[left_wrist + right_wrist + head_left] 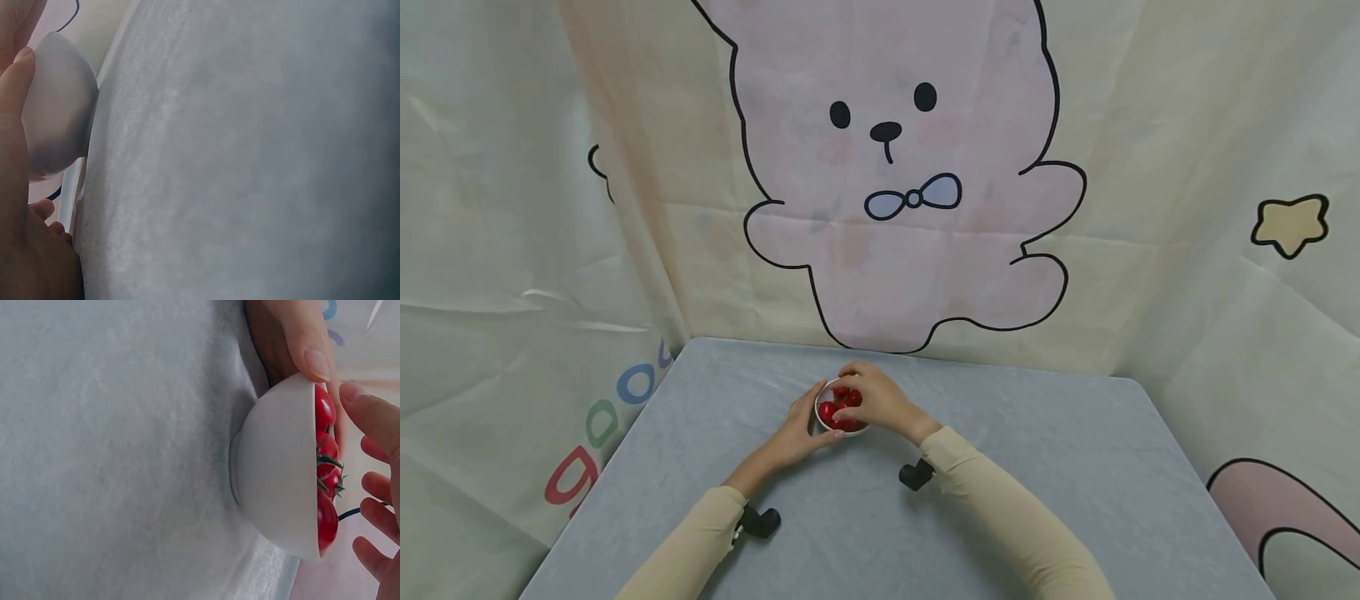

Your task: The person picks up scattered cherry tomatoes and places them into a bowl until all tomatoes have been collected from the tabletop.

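Observation:
A white bowl [275,469] stands upright on the grey cloth, filled with several shiny red cherry tomatoes [827,412], some with green stems in the right wrist view. My left hand [796,437] holds the bowl from the left, its thumb at the near rim and its fingers round the far side. Over the bowl hovers my right hand [882,402], fingers spread and slightly bent above the tomatoes. In the right wrist view a gap shows between these fingertips and the fruit. The left wrist view shows the bowl's smooth outer wall [59,106] beside the left thumb.
The grey cloth [1045,467] covers the table, with its far edge just behind the bowl. Behind it hangs a cream curtain [1150,275] with a pink bear drawing. A dark camera mount [916,475] is worn at the right wrist, another [762,522] at the left.

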A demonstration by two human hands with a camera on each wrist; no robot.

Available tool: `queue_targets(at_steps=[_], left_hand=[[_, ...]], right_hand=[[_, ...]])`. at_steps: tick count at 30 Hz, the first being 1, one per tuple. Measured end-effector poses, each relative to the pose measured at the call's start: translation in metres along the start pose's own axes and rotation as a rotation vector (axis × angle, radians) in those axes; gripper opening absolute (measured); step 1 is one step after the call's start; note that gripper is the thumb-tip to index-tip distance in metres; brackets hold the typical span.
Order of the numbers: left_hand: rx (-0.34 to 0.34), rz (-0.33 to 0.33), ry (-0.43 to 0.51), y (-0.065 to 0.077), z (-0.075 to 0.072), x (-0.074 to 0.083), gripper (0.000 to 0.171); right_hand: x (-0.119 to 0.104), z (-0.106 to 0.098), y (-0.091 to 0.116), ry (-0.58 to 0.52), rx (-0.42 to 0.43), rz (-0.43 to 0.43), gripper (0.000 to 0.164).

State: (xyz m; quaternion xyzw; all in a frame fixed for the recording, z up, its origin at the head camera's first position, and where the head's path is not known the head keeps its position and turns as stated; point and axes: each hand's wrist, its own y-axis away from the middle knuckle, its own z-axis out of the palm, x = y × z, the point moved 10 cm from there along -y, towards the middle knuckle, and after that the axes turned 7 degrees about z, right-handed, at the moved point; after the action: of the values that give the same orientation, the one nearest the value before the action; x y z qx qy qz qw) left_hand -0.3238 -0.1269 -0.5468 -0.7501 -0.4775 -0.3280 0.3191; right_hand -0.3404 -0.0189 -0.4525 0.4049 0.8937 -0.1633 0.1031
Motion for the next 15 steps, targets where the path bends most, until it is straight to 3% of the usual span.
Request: queue_targets(at_steps=[8,15], left_hand=[[-0.004,0.004,-0.008,-0.001,0.0,0.002,0.105],[0.001,0.109,-0.104,-0.001,-0.014,0.018,0.111]], right_hand=[[0.013,-0.014,0.007,-0.045,0.004,0.058,0.05],[0.028,-0.053,0.025,-0.055,0.086,0.076,0.059]])
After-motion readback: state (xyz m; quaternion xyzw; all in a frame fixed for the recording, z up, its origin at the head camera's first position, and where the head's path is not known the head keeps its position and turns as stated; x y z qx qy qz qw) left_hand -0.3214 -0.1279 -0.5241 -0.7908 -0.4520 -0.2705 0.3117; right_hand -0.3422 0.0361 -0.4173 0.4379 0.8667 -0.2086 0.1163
